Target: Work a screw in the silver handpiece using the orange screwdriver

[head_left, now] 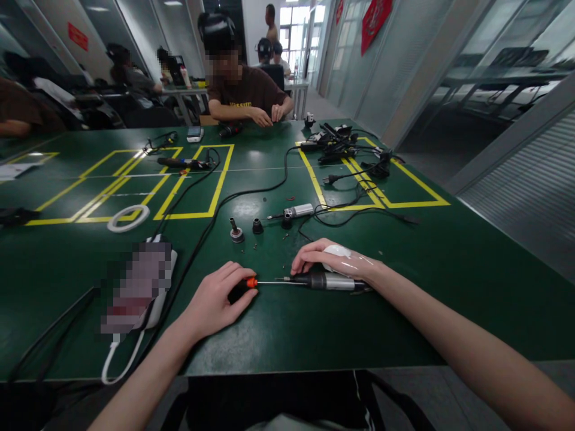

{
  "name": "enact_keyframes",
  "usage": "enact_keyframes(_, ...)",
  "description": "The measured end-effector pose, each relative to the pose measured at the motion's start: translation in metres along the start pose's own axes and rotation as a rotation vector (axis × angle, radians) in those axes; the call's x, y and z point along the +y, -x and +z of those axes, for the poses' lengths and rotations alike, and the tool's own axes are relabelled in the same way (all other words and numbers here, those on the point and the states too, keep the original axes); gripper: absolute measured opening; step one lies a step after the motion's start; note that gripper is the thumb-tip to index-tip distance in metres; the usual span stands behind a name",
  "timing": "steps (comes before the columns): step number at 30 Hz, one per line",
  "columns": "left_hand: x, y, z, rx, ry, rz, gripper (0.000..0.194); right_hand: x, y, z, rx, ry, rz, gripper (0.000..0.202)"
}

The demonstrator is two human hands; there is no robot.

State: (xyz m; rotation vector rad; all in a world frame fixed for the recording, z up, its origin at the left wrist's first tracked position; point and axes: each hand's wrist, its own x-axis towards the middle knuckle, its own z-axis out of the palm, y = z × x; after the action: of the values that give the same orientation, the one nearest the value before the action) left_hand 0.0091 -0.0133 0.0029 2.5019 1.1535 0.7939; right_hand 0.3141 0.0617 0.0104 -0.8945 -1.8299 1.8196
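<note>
My left hand (220,297) is closed around the black and orange handle of a screwdriver (281,282), which lies level with its thin shaft pointing right. The shaft's end runs alongside a silver and black pen-shaped electric screwdriver (335,281) on the table. Just behind that tool rests my right hand (332,256), fingers stretched left and loosely bent, its wrist over the tool's rear end. A white patch covers part of the back of this hand. Beyond the hands stand a metal-stemmed part (236,230) and a black conical cap (257,225), with several tiny screws nearby.
A second silver pen-shaped tool (299,211) lies farther back. At left are a phone (141,284) with a white cable and a white ring (128,218). Black cables (215,212) cross the green table (314,341). A cable pile (339,142) sits back right. Across sits another person (247,90).
</note>
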Motion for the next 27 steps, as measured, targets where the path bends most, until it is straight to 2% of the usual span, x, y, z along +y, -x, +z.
enact_keyframes(5, -0.0038, 0.0008, 0.0002, -0.004, -0.002, 0.033, 0.014, -0.0009, 0.0002, 0.0012, 0.007, -0.007, -0.007, 0.038)
enact_keyframes(16, -0.0046, -0.0005, 0.001, 0.006, -0.032, 0.082, 0.023, -0.0029, 0.0001, 0.0013, -0.003, -0.011, -0.004, 0.039)
enact_keyframes(23, -0.0036, 0.0, -0.0005, 0.013, 0.008, 0.049, 0.015, -0.0019, 0.0001, 0.0015, -0.005, -0.015, -0.02, 0.039)
enact_keyframes(27, -0.0054, -0.001, 0.0001, 0.017, 0.005, 0.077, 0.014, -0.0022, 0.0, 0.0014, -0.006, -0.019, -0.024, 0.037)
